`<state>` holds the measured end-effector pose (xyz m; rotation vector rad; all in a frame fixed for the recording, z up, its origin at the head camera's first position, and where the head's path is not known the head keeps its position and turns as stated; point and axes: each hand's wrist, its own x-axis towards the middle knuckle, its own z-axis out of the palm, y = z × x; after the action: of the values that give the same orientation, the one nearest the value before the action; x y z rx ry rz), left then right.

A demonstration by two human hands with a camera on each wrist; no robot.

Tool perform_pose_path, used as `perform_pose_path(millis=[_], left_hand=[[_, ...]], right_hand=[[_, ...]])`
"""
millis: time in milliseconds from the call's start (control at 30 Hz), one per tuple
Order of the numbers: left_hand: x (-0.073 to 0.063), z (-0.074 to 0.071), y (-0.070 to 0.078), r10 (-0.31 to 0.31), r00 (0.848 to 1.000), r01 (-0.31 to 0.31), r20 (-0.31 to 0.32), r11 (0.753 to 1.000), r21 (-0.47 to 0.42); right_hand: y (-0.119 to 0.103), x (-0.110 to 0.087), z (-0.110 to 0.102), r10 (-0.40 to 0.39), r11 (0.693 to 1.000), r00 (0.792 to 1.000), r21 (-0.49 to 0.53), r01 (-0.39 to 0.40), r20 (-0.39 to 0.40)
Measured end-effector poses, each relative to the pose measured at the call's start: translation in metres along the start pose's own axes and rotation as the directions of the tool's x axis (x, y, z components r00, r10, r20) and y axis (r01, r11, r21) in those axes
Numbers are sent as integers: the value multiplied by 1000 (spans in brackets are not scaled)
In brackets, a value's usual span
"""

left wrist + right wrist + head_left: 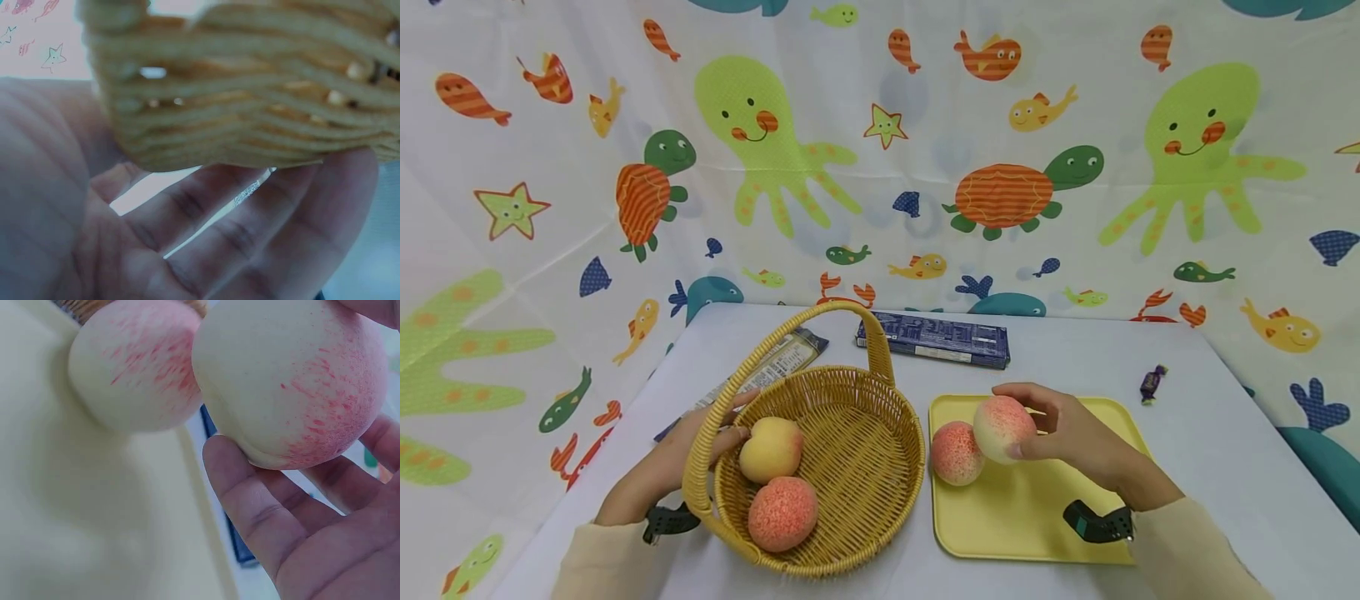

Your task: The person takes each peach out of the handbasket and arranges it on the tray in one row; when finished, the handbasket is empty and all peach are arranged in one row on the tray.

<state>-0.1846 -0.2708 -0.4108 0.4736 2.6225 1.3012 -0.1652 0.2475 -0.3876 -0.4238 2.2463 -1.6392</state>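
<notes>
My left hand [688, 450] holds the left side of a wicker basket [859, 467] with a tall handle. In the left wrist view, its fingers [250, 231] lie against the woven underside. Inside the basket are a yellow peach [772, 450], close to the left hand's fingertips, and a red peach [782, 513]. My right hand [1067, 429] grips a pale pink-and-cream peach [1002, 427] above a yellow tray [1022, 521]; the fingers curve around it in the right wrist view. Another pink peach [957, 453] sits on the tray's left part, beside the held one.
Behind the basket lies a dark blue box [936, 337]. A silvery packet [782, 358] is partly hidden by the basket and its handle. One small wrapped candy [1152, 385] lies at the right on the white table. A sea-animal curtain [880, 225] hangs around the table.
</notes>
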Motion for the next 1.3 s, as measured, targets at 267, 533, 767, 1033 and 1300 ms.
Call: perform_pose_path(millis=[267, 533, 767, 1033, 1300], left_hand=[[1, 0, -2, 1, 1000, -1, 10, 999, -32], [0, -1, -1, -1, 1000, 1, 11, 1000, -18], [1, -1, -3, 22, 1000, -21, 10, 1000, -11], [2, -1, -4, 16, 1000, -16, 15, 1000, -20], [2, -1, -5, 15, 1000, -15, 17, 1000, -7]], right_hand=[[14, -6, -3, 30, 1000, 999, 9, -30, -29], [21, -8, -5, 17, 999, 1000, 48, -17, -16], [28, -7, -5, 40, 998, 999, 49, -39, -16], [35, -7, -6, 55, 997, 998, 50, -54, -11], [42, -7, -6, 75, 997, 997, 0, -75, -28]])
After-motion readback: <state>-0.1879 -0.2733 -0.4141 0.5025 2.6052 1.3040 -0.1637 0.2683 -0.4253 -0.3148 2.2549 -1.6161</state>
